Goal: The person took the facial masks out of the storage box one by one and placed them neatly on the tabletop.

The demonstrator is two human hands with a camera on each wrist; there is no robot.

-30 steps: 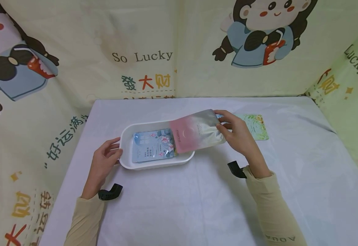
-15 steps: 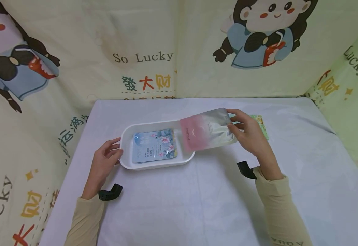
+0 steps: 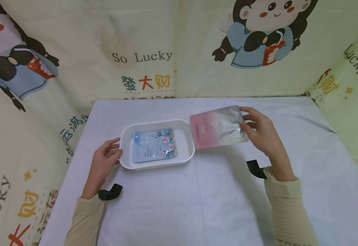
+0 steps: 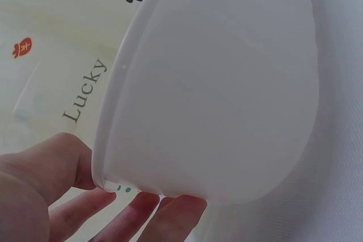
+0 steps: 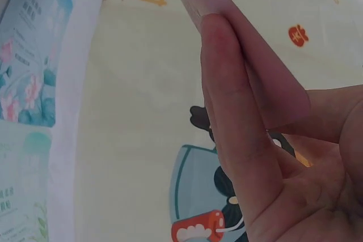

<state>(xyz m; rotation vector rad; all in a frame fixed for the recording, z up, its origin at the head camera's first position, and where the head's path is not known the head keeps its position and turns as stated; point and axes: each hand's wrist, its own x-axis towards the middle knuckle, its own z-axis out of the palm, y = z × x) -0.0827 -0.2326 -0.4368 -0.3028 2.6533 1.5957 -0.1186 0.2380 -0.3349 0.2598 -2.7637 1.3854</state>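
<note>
A pink-and-silver face mask packet (image 3: 217, 127) is pinched at its silver right end by my right hand (image 3: 260, 131), thumb in front and fingers behind. It is raised just right of a white tray (image 3: 185, 147), its left edge overlapping the tray's rim in the head view. At the tray's left end my left hand (image 3: 105, 159) grips the rim; the left wrist view has the thumb (image 4: 65, 160) on one side and the fingers (image 4: 176, 213) on the other. Inside the tray lies a blue floral packet (image 3: 154, 145). The right wrist view shows the held packet (image 5: 272, 77) nearly edge-on.
Lying on the white tablecloth (image 3: 179, 201) are another blue floral packet (image 5: 34, 49) and a green packet (image 5: 22, 185), seen in the right wrist view and hidden behind the held packet and right hand in the head view. A printed cloth backdrop (image 3: 179, 41) borders the table.
My right hand has carried the pink-and-silver packet rightward from over the tray, uncovering the blue packet and the tray's right end. The green packet has become hidden. The left hand and tray stay put.
</note>
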